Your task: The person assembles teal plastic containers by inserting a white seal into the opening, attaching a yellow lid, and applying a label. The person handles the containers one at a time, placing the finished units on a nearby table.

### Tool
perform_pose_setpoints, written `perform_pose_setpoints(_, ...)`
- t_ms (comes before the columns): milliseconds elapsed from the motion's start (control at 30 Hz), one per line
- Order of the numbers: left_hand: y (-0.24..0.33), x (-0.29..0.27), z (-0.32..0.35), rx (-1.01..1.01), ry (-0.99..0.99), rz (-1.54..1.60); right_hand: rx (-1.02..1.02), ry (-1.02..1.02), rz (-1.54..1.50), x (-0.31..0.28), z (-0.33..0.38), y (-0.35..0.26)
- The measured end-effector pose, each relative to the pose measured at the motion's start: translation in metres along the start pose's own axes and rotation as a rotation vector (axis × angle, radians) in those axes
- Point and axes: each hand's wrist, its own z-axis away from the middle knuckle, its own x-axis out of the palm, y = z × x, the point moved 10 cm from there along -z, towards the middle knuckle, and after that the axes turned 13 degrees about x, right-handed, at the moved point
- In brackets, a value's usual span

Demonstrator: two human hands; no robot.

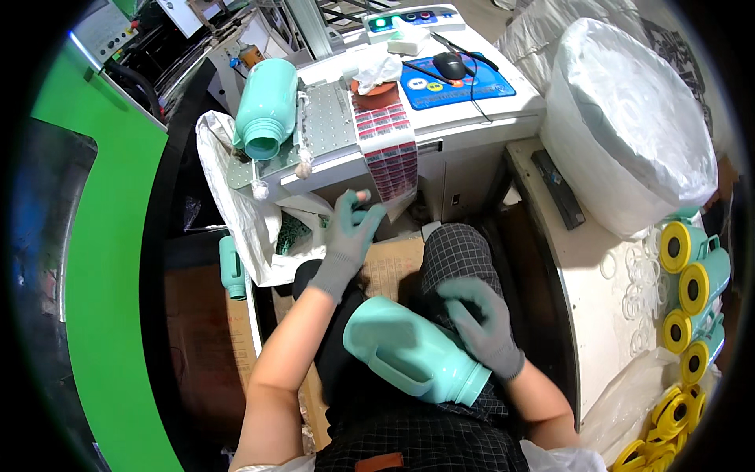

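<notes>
A mint-green plastic jug with a moulded handle lies on its side across my lap, its mouth pointing to the lower right. My right hand, in a grey and green work glove, is beside the jug near its neck, thumb and fingers apart. My left hand, gloved the same way with a bare fingertip showing, is raised in front of a hanging strip of red and white labels. Its fingers are spread; whether a small label sticks to a fingertip is too small to tell.
Another mint jug lies on the perforated metal plate. A mouse rests on a blue pad. On the right side table are white rings, yellow-capped jugs, yellow caps and a large white bag.
</notes>
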Motion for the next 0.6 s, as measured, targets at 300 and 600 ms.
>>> perform_pose_setpoints(300,-0.072,0.015,-0.098,0.007,0.139,0.131,0.07,-0.152,0.567,0.01,0.107,0.005)
perform_pose_setpoints(600,-0.011,-0.01,-0.113,0.328,0.117,-0.316,0.356,-0.257,0.658,0.002,0.104,0.02)
